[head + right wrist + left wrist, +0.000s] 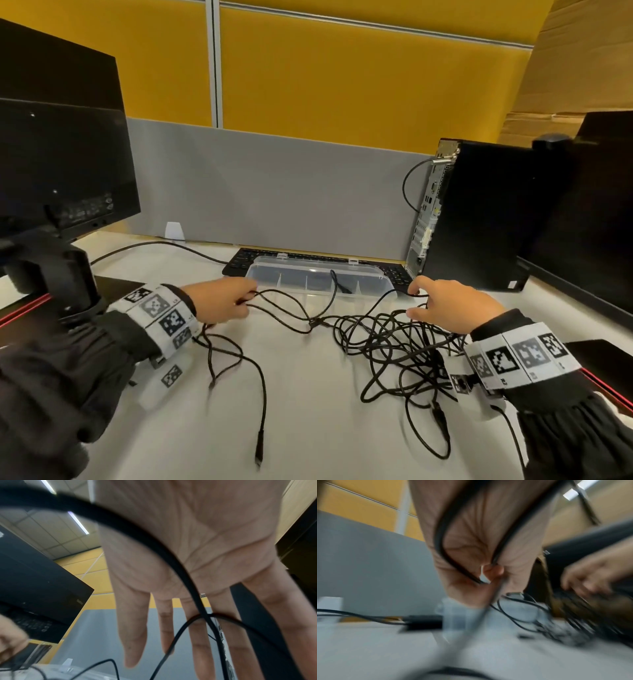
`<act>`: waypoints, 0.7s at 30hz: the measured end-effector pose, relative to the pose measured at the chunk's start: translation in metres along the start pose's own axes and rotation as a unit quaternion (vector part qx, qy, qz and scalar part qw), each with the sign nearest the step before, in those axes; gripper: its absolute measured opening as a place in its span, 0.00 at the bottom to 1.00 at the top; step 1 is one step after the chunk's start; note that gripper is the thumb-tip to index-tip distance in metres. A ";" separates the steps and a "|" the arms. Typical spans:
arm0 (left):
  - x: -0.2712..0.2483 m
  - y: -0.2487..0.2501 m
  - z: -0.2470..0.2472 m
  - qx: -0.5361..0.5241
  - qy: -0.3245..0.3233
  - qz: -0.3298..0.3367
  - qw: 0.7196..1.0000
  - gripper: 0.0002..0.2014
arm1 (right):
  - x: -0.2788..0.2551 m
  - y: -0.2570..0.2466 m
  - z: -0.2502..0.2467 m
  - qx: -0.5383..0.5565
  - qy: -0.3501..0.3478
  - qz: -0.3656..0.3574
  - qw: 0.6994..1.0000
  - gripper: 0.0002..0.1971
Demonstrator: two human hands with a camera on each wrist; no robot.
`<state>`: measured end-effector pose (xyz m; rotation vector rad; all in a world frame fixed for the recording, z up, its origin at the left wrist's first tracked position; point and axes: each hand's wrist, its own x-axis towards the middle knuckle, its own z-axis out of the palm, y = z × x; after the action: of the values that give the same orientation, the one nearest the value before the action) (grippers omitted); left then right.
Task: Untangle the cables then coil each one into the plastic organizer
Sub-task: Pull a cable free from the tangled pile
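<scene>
Monitor (61, 164): upper left of frame, on a stand at the counter (308, 411) edge.
Left hand (219, 299): left of centre; fingers curled, pinching black cable strands.
Cables (394, 342): tangled heap, lower right of centre, beneath the right hand; loose ends trail lower left.
Plastic organizer (318, 275): centre, open, one cable end inside; keyboard (246, 260) directly behind.
Right hand (452, 305): right of centre; fingers extended and spread, a strand looped across them.
Computer tower (479, 212): right, upright.

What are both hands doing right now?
Left hand: fingers curled, gripping black cable strands.
Right hand: open, fingers straight, a cable loop draped across them.
</scene>
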<state>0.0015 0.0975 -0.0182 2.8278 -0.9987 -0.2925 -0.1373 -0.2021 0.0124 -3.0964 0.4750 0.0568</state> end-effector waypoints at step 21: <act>0.017 -0.099 -0.022 0.034 0.117 -0.390 0.913 0.41 | -0.002 -0.004 0.006 0.035 0.049 -0.001 0.998 0.27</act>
<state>0.0793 0.1646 -0.0176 3.0788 0.2093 0.0212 -0.1385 -0.1970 0.0061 -3.0404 0.4652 -0.1087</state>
